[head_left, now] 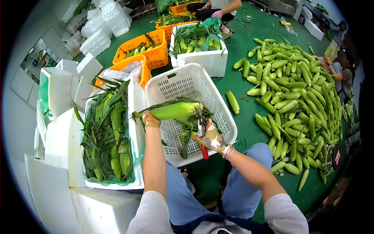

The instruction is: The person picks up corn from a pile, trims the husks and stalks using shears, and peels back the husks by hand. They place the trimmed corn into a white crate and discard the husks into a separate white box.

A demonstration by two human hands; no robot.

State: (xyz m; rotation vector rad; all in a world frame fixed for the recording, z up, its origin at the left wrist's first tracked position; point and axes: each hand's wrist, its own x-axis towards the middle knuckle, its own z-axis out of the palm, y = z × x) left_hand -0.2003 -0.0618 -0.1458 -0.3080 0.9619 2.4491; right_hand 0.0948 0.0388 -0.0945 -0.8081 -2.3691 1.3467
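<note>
My left hand (151,119), in a patterned glove, grips a green corn ear (175,110) near its left end, above the white plastic basket (230,130). My right hand (210,138), gloved the same way, is closed around red-handled pruning shears (201,126). The blades are at the right end of the ear; whether they touch it is hard to tell. Husk leaves and stalk pieces (189,134) lie inside the basket. Just left of it, a white foam box (136,117) holds leafy, untrimmed corn (105,132).
A large pile of corn ears (296,97) covers the green floor at right, with a single ear (232,102) nearer the basket. Orange crates (157,54) and another foam box (206,64) stand beyond. Stacked foam boxes (58,136) are at left. Other people sit at the top and right.
</note>
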